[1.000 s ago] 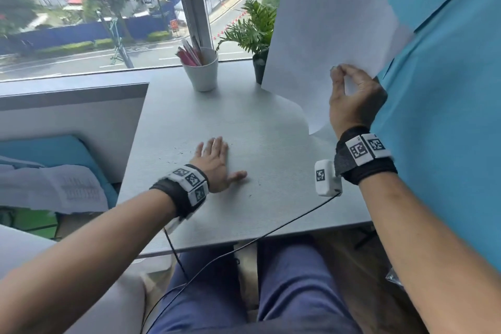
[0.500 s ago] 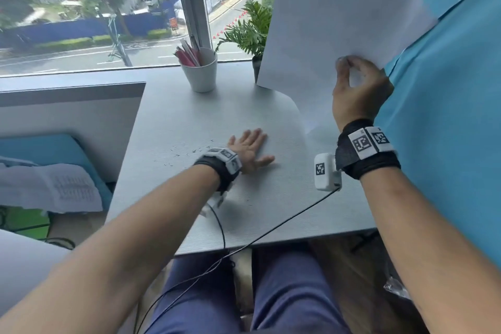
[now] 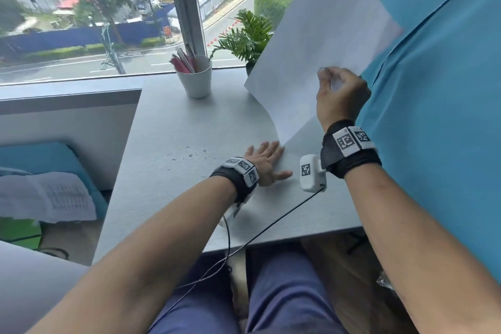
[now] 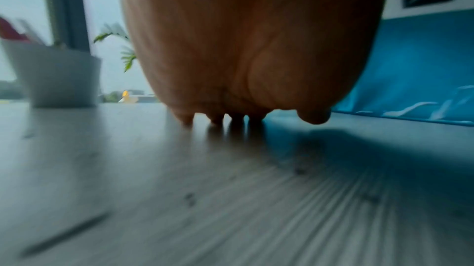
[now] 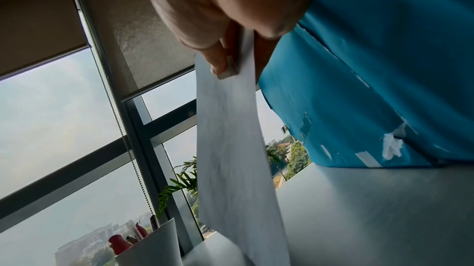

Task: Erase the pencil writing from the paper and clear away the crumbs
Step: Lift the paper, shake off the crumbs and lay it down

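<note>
A white sheet of paper (image 3: 320,57) is held lifted and tilted at the upper right of the frame, pinched at its edge by the right hand (image 3: 342,96). The left hand (image 3: 267,161) is laid flat, fingers straight, on the grey tabletop (image 3: 168,198) at centre. Dark eraser crumbs (image 3: 193,155) are scattered just left of it.

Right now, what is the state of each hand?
Left hand: open, flat on the table.
Right hand: pinching the paper, lifted up.
</note>
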